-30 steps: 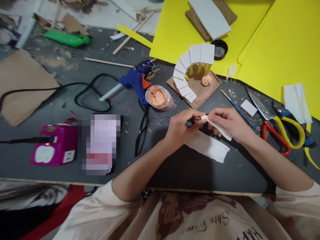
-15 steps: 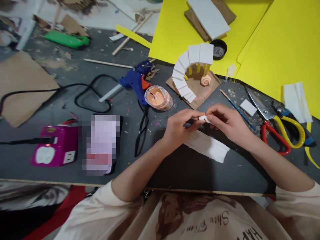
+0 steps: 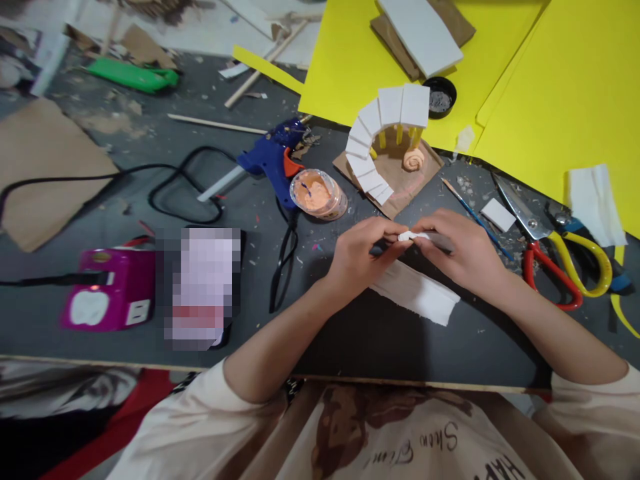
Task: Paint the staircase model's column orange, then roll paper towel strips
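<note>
My left hand [image 3: 361, 257] and my right hand [image 3: 457, 250] meet over the table's front part. Both pinch a small, twisted strip of white tissue [image 3: 407, 236] between thumbs and fingertips. Its free part runs toward my right palm. Just below the hands, a flat piece of white tissue [image 3: 420, 293] lies on the dark table. Beyond my fingers stands a small model spiral staircase [image 3: 367, 143] with white steps on yellow posts. A peach-coloured coil [image 3: 413, 159] sits on its brown cardboard base [image 3: 400, 190].
Left of the model are an open tub of peach paste [image 3: 317, 195] and a blue glue gun [image 3: 273, 160]. Farther left lie a phone [image 3: 205, 287] and a purple box [image 3: 115, 290]. A pencil [image 3: 470, 213], scissors [image 3: 537, 233] and pliers [image 3: 565, 220] are at right.
My right fingers have shifted slightly along the tissue strip, and more of it shows between the hands. My left hand has stayed almost still.
</note>
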Available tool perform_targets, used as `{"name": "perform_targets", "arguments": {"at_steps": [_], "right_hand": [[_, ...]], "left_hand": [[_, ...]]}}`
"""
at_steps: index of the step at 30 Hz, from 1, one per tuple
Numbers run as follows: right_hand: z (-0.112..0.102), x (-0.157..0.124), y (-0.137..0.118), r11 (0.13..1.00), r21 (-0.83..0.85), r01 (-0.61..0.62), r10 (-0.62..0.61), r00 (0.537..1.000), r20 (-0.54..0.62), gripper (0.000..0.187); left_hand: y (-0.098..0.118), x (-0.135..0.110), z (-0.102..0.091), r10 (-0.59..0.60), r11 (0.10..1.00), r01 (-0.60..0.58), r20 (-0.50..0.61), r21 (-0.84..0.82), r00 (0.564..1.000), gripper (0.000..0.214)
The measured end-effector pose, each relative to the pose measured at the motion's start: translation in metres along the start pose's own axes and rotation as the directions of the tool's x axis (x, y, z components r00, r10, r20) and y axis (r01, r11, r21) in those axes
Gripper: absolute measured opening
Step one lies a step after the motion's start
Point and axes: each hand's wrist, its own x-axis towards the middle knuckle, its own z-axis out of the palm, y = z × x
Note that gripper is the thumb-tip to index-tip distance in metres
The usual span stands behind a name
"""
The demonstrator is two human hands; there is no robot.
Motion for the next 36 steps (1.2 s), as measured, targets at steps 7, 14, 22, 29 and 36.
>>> {"name": "perform_targets", "arguments": {"at_steps": [7, 14, 22, 29, 36], "right_hand": [[0.004, 0.000, 0.002, 0.975, 0.186, -0.118, 0.118, 0.993, 0.011, 0.016], [0.013, -0.001, 0.001, 0.929, 0.299, -0.217, 0.236, 0.971, -0.029, 0.012], [0.010, 0.000, 0.004, 0.918, 0.269, -0.292, 0.312, 0.950, -0.033, 0.016], [-0.003, 0.003, 0.006, 0.988, -0.041, -0.148, 0.153, 0.975, 0.158, 0.028], [-0.026, 0.003, 0.014, 0.983, 0.087, -0.163, 0.130, 0.943, 0.308, 0.028]], "left_hand": [[0.000, -0.001, 0.000, -0.027, 0.999, 0.027, 0.023, -0.030, 0.999, 0.014], [-0.005, -0.001, 0.002, 0.069, 0.997, -0.071, 0.068, 0.028, 0.995, 0.020], [-0.003, 0.002, 0.003, 0.090, 0.996, -0.090, 0.106, -0.002, 0.990, 0.021], [-0.005, 0.001, 0.004, 0.045, 0.996, -0.052, 0.083, 0.074, 0.996, 0.016], [0.014, 0.011, 0.001, -0.197, 0.943, 0.253, 0.253, -0.216, 0.947, 0.015]]}}
